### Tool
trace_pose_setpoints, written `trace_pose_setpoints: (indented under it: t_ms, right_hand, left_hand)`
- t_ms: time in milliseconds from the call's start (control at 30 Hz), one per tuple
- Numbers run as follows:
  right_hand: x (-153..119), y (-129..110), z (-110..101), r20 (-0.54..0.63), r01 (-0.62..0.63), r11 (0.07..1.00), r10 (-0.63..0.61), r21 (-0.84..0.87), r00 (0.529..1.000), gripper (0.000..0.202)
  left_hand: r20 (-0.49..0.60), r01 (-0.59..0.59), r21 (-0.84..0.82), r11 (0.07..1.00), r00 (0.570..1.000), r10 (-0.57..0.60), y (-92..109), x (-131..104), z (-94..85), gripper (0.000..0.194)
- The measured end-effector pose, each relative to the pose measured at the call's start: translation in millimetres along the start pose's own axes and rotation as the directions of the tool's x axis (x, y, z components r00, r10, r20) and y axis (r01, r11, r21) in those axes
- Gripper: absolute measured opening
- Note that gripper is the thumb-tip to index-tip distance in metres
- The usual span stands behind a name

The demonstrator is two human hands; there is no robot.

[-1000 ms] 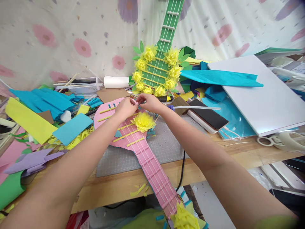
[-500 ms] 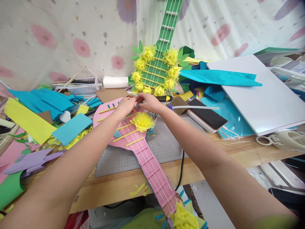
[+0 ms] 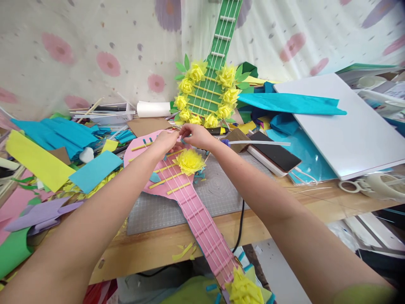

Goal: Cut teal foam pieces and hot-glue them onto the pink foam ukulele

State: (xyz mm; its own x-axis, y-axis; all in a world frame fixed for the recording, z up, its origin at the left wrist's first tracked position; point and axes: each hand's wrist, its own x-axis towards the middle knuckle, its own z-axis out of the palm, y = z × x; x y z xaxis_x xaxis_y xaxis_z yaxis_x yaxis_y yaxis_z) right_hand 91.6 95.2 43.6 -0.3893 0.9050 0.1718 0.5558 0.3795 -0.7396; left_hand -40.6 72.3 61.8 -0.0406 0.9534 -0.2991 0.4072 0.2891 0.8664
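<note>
A pink paper guitar (image 3: pixel 202 219) with white strings, yellow strips and a yellow paper flower (image 3: pixel 190 161) lies diagonally over a grey cutting mat (image 3: pixel 155 215). Over the top of its body, my left hand (image 3: pixel 167 141) has its fingers bent and pressed together; whatever they pinch is too small to name. Close beside it on the right, my right hand (image 3: pixel 196 136) is curled, thumb against fingers, near a tiny blue piece that I cannot make out. A blue leaf (image 3: pixel 155 177) rests on the guitar body, left of the strings.
Behind stands a green paper guitar (image 3: pixel 202 99) ringed with yellow flowers. Coloured paper scraps (image 3: pixel 41 160) crowd the left. On the right are a black phone (image 3: pixel 275 150), a white board (image 3: pixel 344 122), a glue gun (image 3: pixel 379 185) and a blue paper strip (image 3: pixel 294 104).
My left hand has shifted slightly to the right, closer to my right hand. My right hand has barely moved, and the guitar lies as before.
</note>
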Motion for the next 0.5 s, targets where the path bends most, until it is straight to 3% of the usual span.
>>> trace_pose_setpoints:
  t_ms: [133, 500]
  right_hand:
    - [1.0, 0.6, 0.1, -0.013, 0.006, 1.000, -0.006, -0.015, 1.000, 0.029]
    - [0.5, 0.8, -0.9, -0.010, 0.016, 1.000, -0.016, 0.007, 1.000, 0.030]
  left_hand:
    - [-0.065, -0.030, 0.076, 0.997, 0.997, 0.035, -0.9, 2.2, -3.9, 0.015]
    - [-0.056, -0.028, 0.087, 0.996, 0.998, 0.033, -0.1, 0.4, -4.2, 0.012]
